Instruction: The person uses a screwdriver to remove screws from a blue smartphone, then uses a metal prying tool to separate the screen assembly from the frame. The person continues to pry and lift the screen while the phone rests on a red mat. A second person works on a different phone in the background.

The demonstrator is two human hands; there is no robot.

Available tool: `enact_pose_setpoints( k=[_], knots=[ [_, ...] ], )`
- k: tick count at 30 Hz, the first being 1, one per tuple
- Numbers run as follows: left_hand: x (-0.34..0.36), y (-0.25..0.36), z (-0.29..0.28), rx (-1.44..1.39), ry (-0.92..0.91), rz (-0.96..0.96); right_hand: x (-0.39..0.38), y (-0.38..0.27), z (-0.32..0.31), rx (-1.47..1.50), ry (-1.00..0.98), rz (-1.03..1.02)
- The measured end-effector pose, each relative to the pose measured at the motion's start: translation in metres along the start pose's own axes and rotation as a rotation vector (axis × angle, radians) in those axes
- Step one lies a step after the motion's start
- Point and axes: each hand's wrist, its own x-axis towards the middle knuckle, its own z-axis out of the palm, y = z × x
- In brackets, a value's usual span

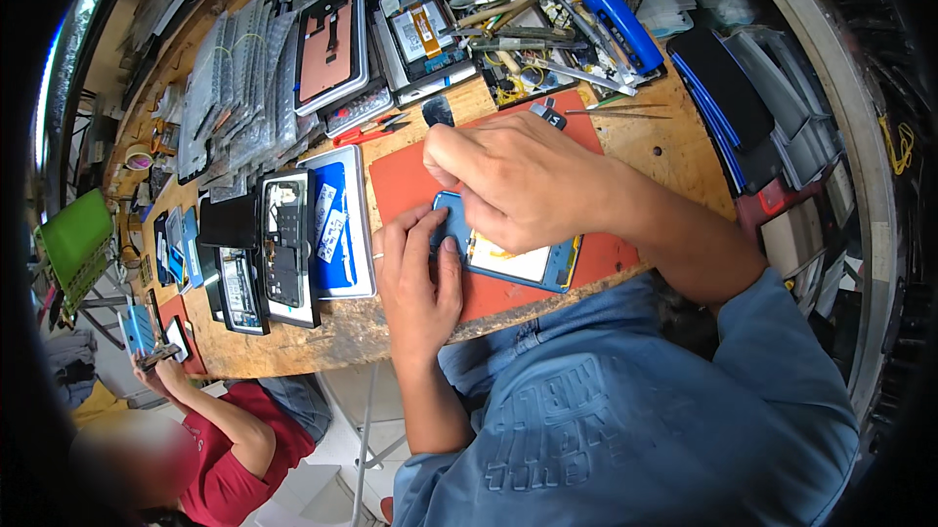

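Observation:
A phone chassis with a blue frame (559, 268) and a white battery-like block (518, 263) lies on an orange-red mat (489, 307). My left hand (418, 278) grips its left edge, fingers bent and thumb against the frame. Over the upper part of the chassis, my right hand (532, 170) is closed with its fingertips tucked in. Whatever it holds is hidden behind the fingers. A dark rounded piece (438, 111) shows just beyond the right knuckles; I cannot tell if it is in the hand or on the bench.
Left of the mat are a blue-and-white tray (342, 224) and opened phones (286, 244). Bubble-wrapped packs (234, 73), opened tablets (330, 43), loose hand tools (528, 29) and a blue cylindrical tool (618, 21) fill the back. A co-worker in a red shirt (249, 449) works at lower left.

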Motion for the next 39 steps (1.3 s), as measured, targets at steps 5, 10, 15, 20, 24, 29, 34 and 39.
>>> enact_pose_setpoints(
  k=[5, 10, 15, 20, 24, 29, 34, 39],
  knots=[
    [-0.002, -0.003, 0.002, -0.017, 0.021, 0.009, -0.001, 0.002, -0.006, 0.180, -0.001, 0.141],
    [-0.003, -0.003, 0.004, -0.093, 0.128, -0.014, 0.000, 0.005, 0.016, 0.333, 0.120, -0.006],
    [-0.005, -0.006, 0.004, -0.114, 0.235, -0.147, 0.002, 0.002, 0.018, 0.119, 0.215, 0.002],
    [-0.009, -0.007, 0.009, -0.129, 0.271, -0.263, 0.001, 0.016, 0.027, 0.102, 0.231, 0.001],
    [-0.014, -0.010, 0.012, -0.377, 0.256, -0.290, 0.001, 0.013, 0.029, 0.113, 0.205, 0.011],
    [-0.009, -0.009, 0.009, -0.250, 0.262, -0.248, 0.002, 0.010, 0.022, 0.123, 0.188, 0.044],
    [-0.013, -0.011, 0.002, -0.204, 0.187, -0.304, 0.001, 0.011, 0.027, 0.116, 0.159, 0.054],
    [-0.010, -0.003, 0.002, -0.217, 0.211, -0.328, 0.003, 0.008, 0.027, 0.104, 0.124, 0.068]
  ],
)
